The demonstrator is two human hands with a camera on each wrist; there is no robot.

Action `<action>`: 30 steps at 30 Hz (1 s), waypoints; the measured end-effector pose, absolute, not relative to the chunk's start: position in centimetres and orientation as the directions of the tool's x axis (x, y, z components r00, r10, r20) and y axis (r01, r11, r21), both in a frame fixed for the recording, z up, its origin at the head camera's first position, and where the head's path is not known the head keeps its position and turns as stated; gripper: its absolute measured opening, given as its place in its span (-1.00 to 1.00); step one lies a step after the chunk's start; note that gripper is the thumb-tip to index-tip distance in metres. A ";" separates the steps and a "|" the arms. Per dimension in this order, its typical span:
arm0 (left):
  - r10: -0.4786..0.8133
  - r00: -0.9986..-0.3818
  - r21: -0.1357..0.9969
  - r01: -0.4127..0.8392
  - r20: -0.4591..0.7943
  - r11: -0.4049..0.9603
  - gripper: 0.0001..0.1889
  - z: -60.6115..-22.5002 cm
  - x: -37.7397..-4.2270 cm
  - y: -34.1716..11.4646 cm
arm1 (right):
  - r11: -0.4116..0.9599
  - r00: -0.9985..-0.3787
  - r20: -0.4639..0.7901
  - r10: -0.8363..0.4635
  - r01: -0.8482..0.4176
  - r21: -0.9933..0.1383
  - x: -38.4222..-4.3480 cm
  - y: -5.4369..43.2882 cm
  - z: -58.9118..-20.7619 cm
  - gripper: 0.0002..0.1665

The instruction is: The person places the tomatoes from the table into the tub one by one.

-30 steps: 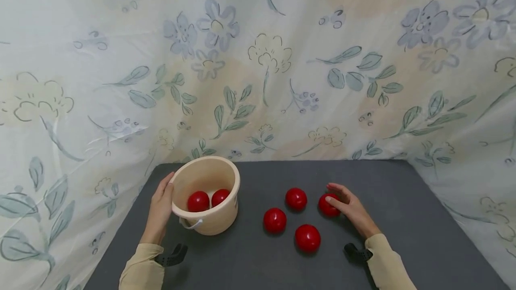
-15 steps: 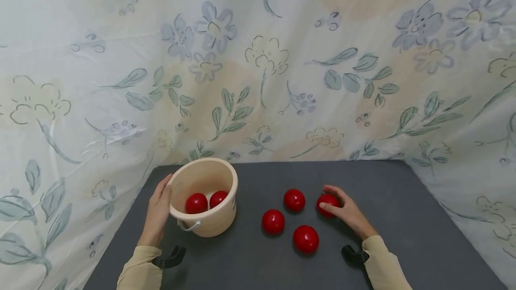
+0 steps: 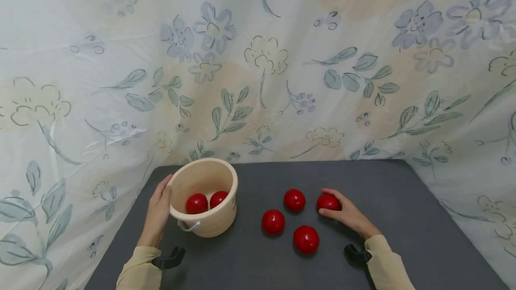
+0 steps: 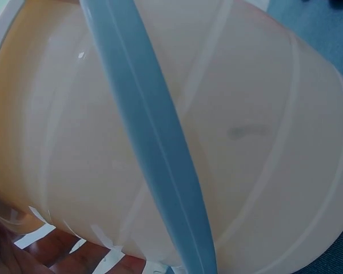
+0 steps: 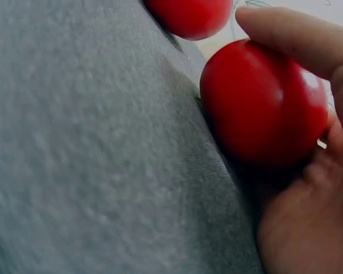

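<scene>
- Ball [image 3: 328,202], red and glossy, apparently resting on the dark grey counter [image 3: 242,267]; the right hand [image 3: 350,216] curls thumb and fingers round it.
- Such smoothness probably calls for an even squeeze at its widest part, without nudging three loose red balls [image 3: 273,222] nearby.
- The left hand [image 3: 158,209] grips the rim of a cream bucket [image 3: 223,220] holding two red balls [image 3: 197,203]; steadiness there should help.
- Beyond the counter, pale floral cloth [image 3: 258,115] hangs behind and at both sides.

Room type unclear — floral cloth [image 3: 282,115] hung behind, beside grey tabletop [image 3: 242,263].
</scene>
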State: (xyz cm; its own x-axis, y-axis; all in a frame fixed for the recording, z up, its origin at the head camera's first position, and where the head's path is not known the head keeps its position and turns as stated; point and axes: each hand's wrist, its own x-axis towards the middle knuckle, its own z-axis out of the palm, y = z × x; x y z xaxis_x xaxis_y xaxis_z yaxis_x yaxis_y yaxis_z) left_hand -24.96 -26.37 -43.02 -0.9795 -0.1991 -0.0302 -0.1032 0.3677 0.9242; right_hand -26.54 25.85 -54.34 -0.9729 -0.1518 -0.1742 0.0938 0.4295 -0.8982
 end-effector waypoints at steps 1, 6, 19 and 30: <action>-0.204 -0.979 0.924 -0.104 -0.030 0.367 -0.42 -43.0 -24.9 -26.4 | 0.438 -0.975 -0.173 -0.142 0.095 -0.894 -26.5 25.8 -54.3 -0.10; -0.222 -0.975 0.924 -0.116 -0.035 0.364 -0.42 -43.2 -24.7 -26.7 | 0.425 -0.985 -0.154 -0.082 0.105 -0.899 -26.4 25.5 -54.4 -0.16; -0.192 -0.980 0.921 -0.118 -0.048 0.372 -0.41 -43.0 -25.4 -26.3 | 0.293 -0.990 -0.139 0.001 0.134 -0.947 -25.6 25.6 -53.0 -0.14; -0.209 -0.977 0.920 -0.114 -0.036 0.374 -0.42 -43.1 -25.2 -26.6 | 0.249 -0.992 -0.117 -0.045 0.102 -0.963 -28.4 24.7 -48.1 -0.13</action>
